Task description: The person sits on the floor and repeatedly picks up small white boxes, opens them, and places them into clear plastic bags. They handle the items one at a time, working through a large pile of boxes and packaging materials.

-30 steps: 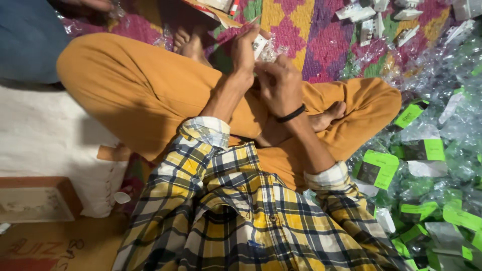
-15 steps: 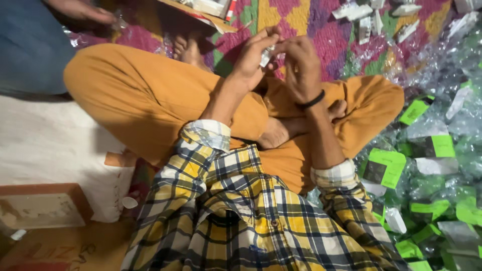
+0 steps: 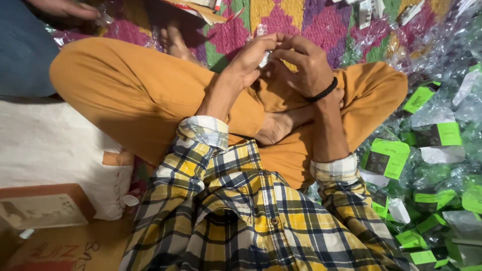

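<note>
I sit cross-legged in mustard trousers and a yellow plaid shirt. My left hand (image 3: 249,57) and my right hand (image 3: 305,68) meet above my knees, fingers pinched together on a small clear plastic packet (image 3: 263,56), of which only a sliver shows between them. A black band circles my right wrist. What the packet holds is hidden by my fingers.
A heap of clear plastic packets with green cards (image 3: 435,150) fills the right side. A patterned pink and green mat (image 3: 281,20) lies ahead with white packets at its far edge. Another person's hand (image 3: 65,9) and blue-clad leg (image 3: 22,50) are at the upper left. A white sack (image 3: 50,145) and a cardboard box (image 3: 40,211) sit left.
My two hands have come closer together over the small packet and shifted slightly; the view has tilted a little downward.
</note>
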